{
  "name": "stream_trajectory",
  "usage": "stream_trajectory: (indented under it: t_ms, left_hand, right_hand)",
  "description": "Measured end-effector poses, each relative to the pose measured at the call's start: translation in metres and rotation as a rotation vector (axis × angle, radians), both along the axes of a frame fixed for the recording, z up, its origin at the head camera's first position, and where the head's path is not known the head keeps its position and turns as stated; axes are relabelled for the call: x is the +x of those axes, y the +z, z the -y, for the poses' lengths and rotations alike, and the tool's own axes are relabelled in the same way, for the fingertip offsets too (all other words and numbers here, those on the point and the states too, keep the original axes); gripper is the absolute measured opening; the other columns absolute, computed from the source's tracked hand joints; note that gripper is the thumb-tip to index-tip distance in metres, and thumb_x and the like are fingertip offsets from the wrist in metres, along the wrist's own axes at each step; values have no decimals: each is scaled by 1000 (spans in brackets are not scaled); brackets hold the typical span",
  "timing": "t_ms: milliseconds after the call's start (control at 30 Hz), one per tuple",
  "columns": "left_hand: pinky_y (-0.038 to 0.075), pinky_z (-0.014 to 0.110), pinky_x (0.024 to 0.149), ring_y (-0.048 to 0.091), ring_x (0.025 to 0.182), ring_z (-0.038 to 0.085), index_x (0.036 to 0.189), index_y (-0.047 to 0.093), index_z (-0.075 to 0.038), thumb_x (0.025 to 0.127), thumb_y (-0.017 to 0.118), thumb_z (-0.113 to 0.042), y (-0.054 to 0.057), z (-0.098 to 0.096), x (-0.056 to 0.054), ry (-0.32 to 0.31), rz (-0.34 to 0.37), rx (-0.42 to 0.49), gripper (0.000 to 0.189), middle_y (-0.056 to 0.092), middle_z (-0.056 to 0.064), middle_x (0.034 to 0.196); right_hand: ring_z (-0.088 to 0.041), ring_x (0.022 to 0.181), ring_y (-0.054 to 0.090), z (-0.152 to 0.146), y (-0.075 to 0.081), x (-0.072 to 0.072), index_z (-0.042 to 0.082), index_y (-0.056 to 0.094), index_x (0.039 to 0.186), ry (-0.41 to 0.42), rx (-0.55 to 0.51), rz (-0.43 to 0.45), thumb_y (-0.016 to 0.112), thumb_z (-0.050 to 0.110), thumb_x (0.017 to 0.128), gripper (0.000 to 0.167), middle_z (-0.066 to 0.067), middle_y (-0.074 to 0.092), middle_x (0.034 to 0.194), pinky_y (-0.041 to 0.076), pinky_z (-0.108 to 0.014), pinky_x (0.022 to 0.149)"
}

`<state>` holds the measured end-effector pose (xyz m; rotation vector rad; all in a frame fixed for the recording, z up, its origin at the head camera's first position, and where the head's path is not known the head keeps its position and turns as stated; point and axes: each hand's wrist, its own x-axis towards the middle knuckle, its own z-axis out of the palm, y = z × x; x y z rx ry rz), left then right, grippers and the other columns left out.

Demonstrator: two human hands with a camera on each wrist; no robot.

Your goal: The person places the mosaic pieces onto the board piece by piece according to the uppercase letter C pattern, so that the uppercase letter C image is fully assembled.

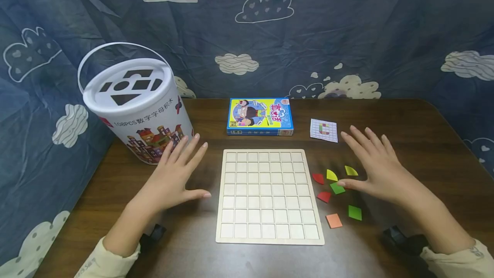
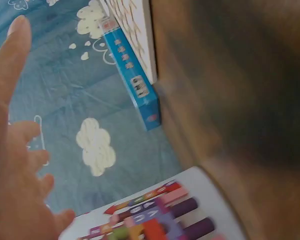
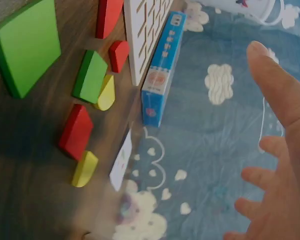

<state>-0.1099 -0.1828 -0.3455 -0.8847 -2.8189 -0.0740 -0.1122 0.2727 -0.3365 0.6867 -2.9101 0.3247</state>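
Observation:
A pale wooden grid board (image 1: 270, 196) lies flat on the table between the two hands, its square cells unfilled. To its left, my left hand (image 1: 170, 183) is held with fingers spread and thumb toward the board, holding nothing. My right hand (image 1: 374, 168), also spread and holding nothing, is over the right side of the table. Around its thumb lie small flat pieces: red quarter-rounds (image 1: 324, 196), yellow quarter-rounds (image 1: 350, 170), green squares (image 1: 355, 213) and an orange square (image 1: 333, 221). The thumb hides part of another red piece, which shows in the right wrist view (image 3: 76, 131).
A white lidded bucket (image 1: 154, 136) with shape cut-outs and a handle stands at the left, behind the left hand's fingers. Behind the board lies a blue and yellow box (image 1: 260, 115). A pattern card (image 1: 323, 130) rests to its right. A cloud-print cloth (image 1: 328, 33) hangs behind the table.

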Motion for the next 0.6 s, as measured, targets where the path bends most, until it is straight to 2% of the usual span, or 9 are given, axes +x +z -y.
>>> stream_trajectory:
  t_ms: [133, 267, 433, 600]
  left_hand:
    - [12, 50, 103, 2, 135, 27, 145, 14, -15, 71, 51, -71, -11, -5, 2, -69, -1, 93, 100, 2, 6, 150]
    - [16, 48, 103, 6, 134, 25, 146, 11, -17, 75, 53, -65, -22, -12, 5, -115, 40, 187, 96, 5, 5, 150]
    - [20, 51, 101, 12, 134, 25, 146, 8, -21, 78, 55, -60, -32, -20, 10, -115, 125, 296, 92, 10, 5, 149]
    - [22, 50, 100, 20, 131, 28, 145, 16, -18, 80, 60, -51, -42, -23, 13, -75, 276, 390, 85, 20, 7, 147]
  right_hand:
    - [-41, 127, 18, -2, -7, -3, 12, 21, 143, 16, -133, 50, 81, 38, 61, 105, -21, 24, 142, 9, -60, 99]
    - [-44, 120, 30, -3, -21, -6, 7, 27, 141, 17, -222, 128, 80, 31, 65, 96, -23, 33, 136, 27, -64, 87]
    - [-42, 115, 38, -1, -40, -9, 2, 36, 135, 0, -279, 216, 74, 33, 73, 79, -23, 40, 130, 34, -60, 85]
    - [-38, 107, 47, 3, -57, -11, -2, 45, 126, -11, -305, 240, 70, 32, 78, 64, -21, 48, 122, 40, -54, 83]
